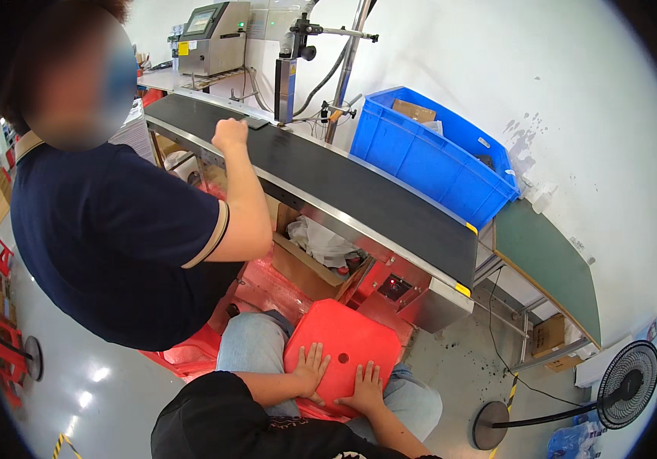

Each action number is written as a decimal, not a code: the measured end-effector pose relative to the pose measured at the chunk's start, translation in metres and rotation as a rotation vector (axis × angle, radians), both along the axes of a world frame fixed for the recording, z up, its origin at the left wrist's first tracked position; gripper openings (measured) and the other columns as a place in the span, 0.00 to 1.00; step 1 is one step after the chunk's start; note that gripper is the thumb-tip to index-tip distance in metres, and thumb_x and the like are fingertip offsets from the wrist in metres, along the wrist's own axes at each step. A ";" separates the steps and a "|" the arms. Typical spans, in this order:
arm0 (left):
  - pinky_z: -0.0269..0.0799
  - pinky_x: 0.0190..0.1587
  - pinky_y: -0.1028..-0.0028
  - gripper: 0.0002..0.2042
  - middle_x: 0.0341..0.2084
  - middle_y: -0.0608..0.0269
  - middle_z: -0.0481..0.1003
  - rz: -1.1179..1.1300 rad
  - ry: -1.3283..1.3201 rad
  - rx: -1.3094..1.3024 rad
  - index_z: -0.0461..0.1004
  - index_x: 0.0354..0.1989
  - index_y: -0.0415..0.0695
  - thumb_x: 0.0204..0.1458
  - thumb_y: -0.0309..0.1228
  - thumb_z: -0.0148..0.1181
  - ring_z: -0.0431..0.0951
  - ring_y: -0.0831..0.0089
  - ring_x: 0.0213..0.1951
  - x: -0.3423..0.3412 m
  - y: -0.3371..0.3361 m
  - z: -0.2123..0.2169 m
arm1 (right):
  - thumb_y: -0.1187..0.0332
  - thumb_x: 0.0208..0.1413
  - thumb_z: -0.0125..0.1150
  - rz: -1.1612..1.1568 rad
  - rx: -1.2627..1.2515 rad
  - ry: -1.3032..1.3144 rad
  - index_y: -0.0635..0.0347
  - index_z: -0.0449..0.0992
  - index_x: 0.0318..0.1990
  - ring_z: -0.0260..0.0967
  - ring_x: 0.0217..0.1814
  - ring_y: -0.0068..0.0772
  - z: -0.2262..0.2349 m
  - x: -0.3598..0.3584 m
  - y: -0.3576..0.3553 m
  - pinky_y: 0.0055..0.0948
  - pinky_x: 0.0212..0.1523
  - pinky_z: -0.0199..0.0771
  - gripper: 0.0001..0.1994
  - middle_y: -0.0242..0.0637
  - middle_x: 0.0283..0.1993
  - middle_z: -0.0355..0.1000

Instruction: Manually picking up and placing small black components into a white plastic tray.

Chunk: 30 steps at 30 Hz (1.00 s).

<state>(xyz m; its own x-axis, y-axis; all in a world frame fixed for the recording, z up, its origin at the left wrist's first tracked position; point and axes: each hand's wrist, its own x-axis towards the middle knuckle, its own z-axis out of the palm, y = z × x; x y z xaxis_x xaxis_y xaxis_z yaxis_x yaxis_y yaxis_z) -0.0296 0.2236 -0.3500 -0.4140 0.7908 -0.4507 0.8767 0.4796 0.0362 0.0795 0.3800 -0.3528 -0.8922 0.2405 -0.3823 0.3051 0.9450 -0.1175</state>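
A red plastic stool (341, 329) with a small round hole in its seat stands between my knees. Flat on the left part of that seat rests my left hand (311, 373), fingers spread. My right hand (364, 391) lies on its near right part, also with fingers apart. Neither hand holds anything. Beyond the stool runs a black conveyor belt (366, 195) with metal edges. At the left, a co-worker in a dark shirt (114, 229) reaches over the belt, a closed hand (230, 135) beside a flat dark piece (254, 122) on it.
A blue crate (428, 157) holding cardboard stands behind the belt. A printer-like metal machine (217, 42) and a clamped printing head (285, 90) are at the back. An open cardboard box (305, 264) sits under the belt. To the right are a green-topped table (546, 256) and a black fan (628, 384).
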 end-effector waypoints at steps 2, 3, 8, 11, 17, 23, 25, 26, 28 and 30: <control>0.27 0.56 0.38 0.63 0.59 0.29 0.28 -0.001 -0.001 -0.006 0.34 0.62 0.34 0.24 0.69 0.55 0.25 0.37 0.62 0.000 0.000 0.000 | 0.37 0.26 0.64 0.003 0.005 0.005 0.66 0.42 0.63 0.27 0.68 0.62 0.001 0.000 0.000 0.57 0.60 0.42 0.59 0.60 0.66 0.30; 0.27 0.56 0.38 0.63 0.60 0.29 0.28 0.001 0.001 -0.010 0.34 0.62 0.35 0.24 0.69 0.55 0.25 0.37 0.62 0.000 0.001 0.000 | 0.37 0.26 0.65 0.011 0.012 0.014 0.66 0.42 0.63 0.27 0.68 0.62 0.001 0.000 -0.001 0.57 0.60 0.42 0.59 0.60 0.66 0.30; 0.27 0.57 0.39 0.63 0.60 0.29 0.28 -0.005 0.006 0.006 0.34 0.62 0.35 0.24 0.69 0.55 0.25 0.37 0.62 -0.001 -0.001 -0.002 | 0.37 0.26 0.64 0.016 0.014 0.026 0.66 0.43 0.62 0.28 0.68 0.63 0.000 -0.001 -0.001 0.57 0.60 0.42 0.59 0.61 0.66 0.31; 0.27 0.57 0.39 0.63 0.60 0.29 0.28 -0.003 0.010 0.023 0.34 0.62 0.35 0.24 0.70 0.54 0.26 0.37 0.62 -0.001 -0.002 -0.002 | 0.37 0.26 0.64 0.020 0.012 0.025 0.67 0.43 0.62 0.28 0.68 0.63 -0.002 0.000 0.000 0.57 0.60 0.42 0.59 0.61 0.66 0.31; 0.27 0.57 0.39 0.63 0.59 0.29 0.29 -0.007 0.021 0.052 0.35 0.62 0.34 0.24 0.70 0.54 0.27 0.37 0.62 0.000 -0.003 -0.006 | 0.38 0.26 0.64 0.009 -0.004 0.020 0.67 0.43 0.62 0.28 0.67 0.64 0.003 0.000 -0.001 0.58 0.60 0.41 0.59 0.62 0.65 0.31; 0.27 0.57 0.39 0.63 0.60 0.29 0.29 -0.010 0.022 0.042 0.35 0.62 0.34 0.24 0.70 0.54 0.27 0.38 0.62 0.000 -0.003 -0.005 | 0.34 0.25 0.63 0.022 0.060 0.006 0.66 0.43 0.63 0.29 0.68 0.61 -0.005 0.001 0.000 0.55 0.60 0.42 0.61 0.60 0.66 0.31; 0.27 0.57 0.39 0.63 0.60 0.29 0.29 -0.011 0.020 0.038 0.35 0.62 0.34 0.24 0.70 0.54 0.27 0.38 0.62 0.000 -0.002 -0.004 | 0.34 0.25 0.63 0.017 0.061 -0.003 0.66 0.42 0.63 0.29 0.68 0.60 -0.004 0.000 0.000 0.54 0.61 0.42 0.61 0.59 0.66 0.31; 0.27 0.57 0.39 0.63 0.60 0.29 0.29 -0.010 0.021 0.033 0.35 0.62 0.34 0.24 0.70 0.54 0.27 0.38 0.62 0.000 -0.002 -0.002 | 0.36 0.26 0.64 0.009 0.029 -0.003 0.66 0.41 0.63 0.28 0.68 0.61 -0.002 0.000 0.000 0.56 0.61 0.41 0.60 0.60 0.66 0.30; 0.27 0.57 0.39 0.63 0.60 0.30 0.29 -0.010 0.022 0.027 0.35 0.62 0.34 0.25 0.70 0.54 0.27 0.39 0.62 0.000 -0.002 -0.002 | 0.38 0.27 0.65 0.001 -0.003 -0.003 0.66 0.41 0.63 0.26 0.68 0.62 0.001 -0.001 -0.001 0.57 0.61 0.39 0.59 0.60 0.66 0.29; 0.26 0.57 0.39 0.62 0.60 0.30 0.29 -0.006 0.012 0.040 0.35 0.63 0.35 0.25 0.69 0.54 0.26 0.39 0.62 -0.001 -0.004 -0.002 | 0.38 0.27 0.65 -0.004 -0.005 -0.013 0.66 0.41 0.63 0.26 0.68 0.62 0.003 -0.002 -0.002 0.57 0.61 0.39 0.59 0.60 0.66 0.29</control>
